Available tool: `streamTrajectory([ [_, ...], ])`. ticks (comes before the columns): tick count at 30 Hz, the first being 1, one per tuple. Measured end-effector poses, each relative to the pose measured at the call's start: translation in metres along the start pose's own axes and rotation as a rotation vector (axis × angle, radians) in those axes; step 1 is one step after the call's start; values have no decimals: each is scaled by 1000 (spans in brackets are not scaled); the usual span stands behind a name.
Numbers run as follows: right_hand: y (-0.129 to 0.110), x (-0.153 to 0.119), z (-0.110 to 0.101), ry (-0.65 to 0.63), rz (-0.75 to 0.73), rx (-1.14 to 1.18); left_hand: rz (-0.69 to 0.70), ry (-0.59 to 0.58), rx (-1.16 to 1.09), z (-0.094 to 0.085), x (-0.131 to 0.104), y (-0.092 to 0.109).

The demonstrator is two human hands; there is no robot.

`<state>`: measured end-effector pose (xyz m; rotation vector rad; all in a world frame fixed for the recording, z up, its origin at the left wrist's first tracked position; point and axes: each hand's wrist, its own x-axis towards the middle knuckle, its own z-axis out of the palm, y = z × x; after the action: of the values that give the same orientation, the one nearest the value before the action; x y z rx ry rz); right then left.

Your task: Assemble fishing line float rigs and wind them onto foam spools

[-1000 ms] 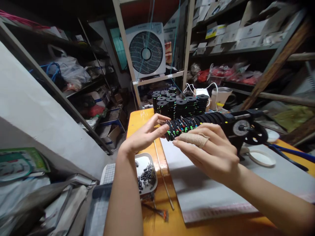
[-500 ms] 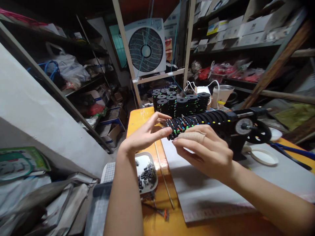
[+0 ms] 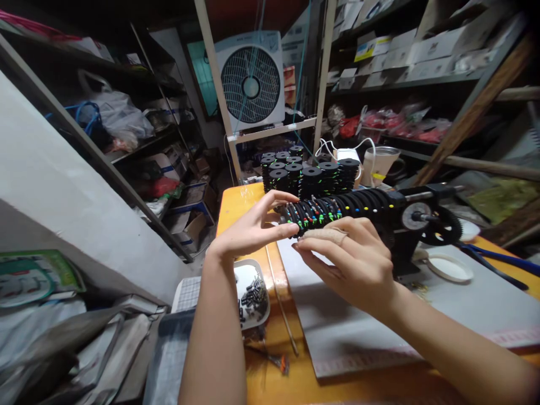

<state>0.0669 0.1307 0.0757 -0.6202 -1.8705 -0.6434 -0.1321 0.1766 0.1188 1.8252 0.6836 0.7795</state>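
A long black ringed roller (image 3: pixel 354 201) with small coloured dots and green tips lies across a black machine. My left hand (image 3: pixel 257 225) is at its left end, with the index finger over the top and the thumb at the front, curved around that end. My right hand (image 3: pixel 354 253) is just in front of the roller's lower side, its thumb and fingertips pinched together; whatever they may hold is too small to make out. Beige tape (image 3: pixel 324 235) wraps one finger of this hand. Below my left hand sits a white tray (image 3: pixel 267 315) with small dark cylindrical pieces.
Stacks of black discs (image 3: pixel 312 175) stand behind the roller. A thin rod (image 3: pixel 282 304) lies on the orange table (image 3: pixel 270 388) beside a white board (image 3: pixel 363 337). To the right are a white ring-shaped lid (image 3: pixel 449 269), blue-handled pliers (image 3: pixel 502 260) and a beige mug (image 3: pixel 379 164).
My right hand has shifted slightly left and down along the front of the roller. My left thumb and index finger reach slightly farther right. More green tips show on the roller.
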Motion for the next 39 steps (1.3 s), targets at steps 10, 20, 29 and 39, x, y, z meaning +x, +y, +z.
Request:
streamTrajectory([
  [10, 3, -2, -7, -44, 31, -28, 31, 46, 98, 3, 2, 0],
  [20, -13, 3, 10, -7, 204, -162, 3, 14, -20, 3, 4, -2],
  [29, -23, 6, 5, -33, 270, -214, -25, 20, -22, 3, 1, 0],
  [39, -31, 8, 2, -63, 274, -225, 8, -33, 1, 0, 0, -1],
])
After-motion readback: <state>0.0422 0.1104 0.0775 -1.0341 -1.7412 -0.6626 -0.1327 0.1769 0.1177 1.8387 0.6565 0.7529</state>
